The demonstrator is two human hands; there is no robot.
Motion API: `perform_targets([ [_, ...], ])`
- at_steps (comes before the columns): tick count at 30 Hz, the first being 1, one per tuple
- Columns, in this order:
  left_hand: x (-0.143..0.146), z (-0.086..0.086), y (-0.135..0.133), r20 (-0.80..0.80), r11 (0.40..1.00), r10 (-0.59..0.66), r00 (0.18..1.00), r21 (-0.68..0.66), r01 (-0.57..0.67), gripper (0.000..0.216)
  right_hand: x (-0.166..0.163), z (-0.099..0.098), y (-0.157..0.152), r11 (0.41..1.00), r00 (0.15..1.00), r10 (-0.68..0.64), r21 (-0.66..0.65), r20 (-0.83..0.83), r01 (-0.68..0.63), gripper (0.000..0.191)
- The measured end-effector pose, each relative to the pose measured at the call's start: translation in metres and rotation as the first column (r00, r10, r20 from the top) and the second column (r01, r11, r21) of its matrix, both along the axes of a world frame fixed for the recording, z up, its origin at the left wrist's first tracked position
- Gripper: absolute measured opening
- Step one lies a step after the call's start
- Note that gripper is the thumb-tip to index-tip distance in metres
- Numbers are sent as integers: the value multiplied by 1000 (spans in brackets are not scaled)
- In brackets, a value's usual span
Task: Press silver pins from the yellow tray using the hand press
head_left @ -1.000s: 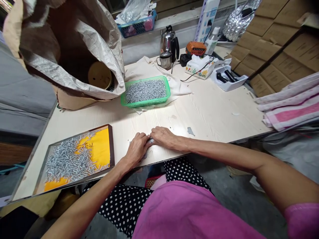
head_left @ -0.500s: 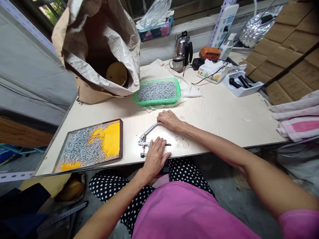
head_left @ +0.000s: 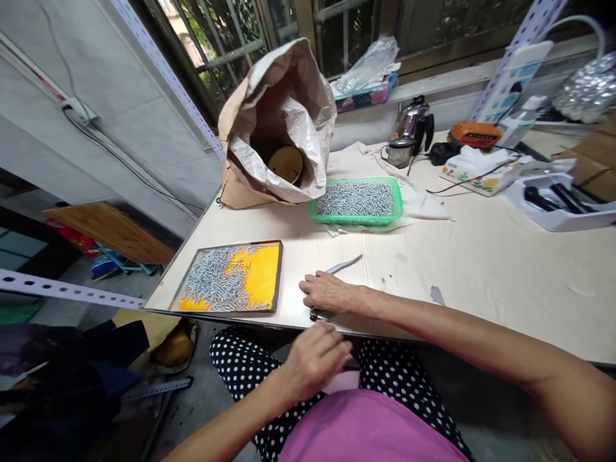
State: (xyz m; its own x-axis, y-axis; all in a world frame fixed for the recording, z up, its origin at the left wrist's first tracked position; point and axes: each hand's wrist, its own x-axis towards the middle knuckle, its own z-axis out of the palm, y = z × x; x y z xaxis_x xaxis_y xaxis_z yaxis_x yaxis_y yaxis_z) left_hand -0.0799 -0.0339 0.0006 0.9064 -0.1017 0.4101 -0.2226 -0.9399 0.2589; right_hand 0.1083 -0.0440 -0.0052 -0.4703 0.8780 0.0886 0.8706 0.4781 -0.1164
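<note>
A metal lever tool (head_left: 343,264) lies near the front edge of the table, its long grey handle slanting up to the right. My right hand (head_left: 332,293) is closed over the tool's body and hides most of it; a dark end pokes out below the fingers. In front of the table edge, over my lap, my left hand (head_left: 315,360) is raised with its fingers curled together, slightly blurred. Whatever it may hold is hidden. To the left, a shallow tray (head_left: 278,276) with a yellow bottom carries many small silvery metal pins (head_left: 216,279).
Behind stands a green plastic basket (head_left: 355,220) full of similar pins. A large paper sack (head_left: 235,183) is beside it. Farther right are a metal kettle (head_left: 414,122), a tissue box (head_left: 481,173) and a white tray (head_left: 553,218). A grey scrap (head_left: 437,295) lies near my right forearm.
My left hand has left the tool and drawn back off the table edge. My right hand has moved from the handle's end down onto the tool's body. The view has swung left.
</note>
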Motion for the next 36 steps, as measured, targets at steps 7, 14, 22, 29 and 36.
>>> perform_targets([
  [7,-44,28,164,-20,627,757,653,301,-718,28,6,-6,3,960,673,-172,31,-719,278,12],
  [14,-33,32,227,-334,673,725,602,527,-519,28,135,57,3,488,469,-513,206,-718,848,17],
  [22,-30,29,247,-467,767,585,663,586,-264,18,108,25,-47,738,685,-639,-29,-350,674,27],
  [29,-30,22,269,-459,781,543,704,583,-222,22,14,-1,-90,781,749,-621,-267,-231,565,13],
  [36,-34,24,264,-491,789,529,692,584,-189,22,1,-27,-97,720,701,-680,-13,-216,694,11],
])
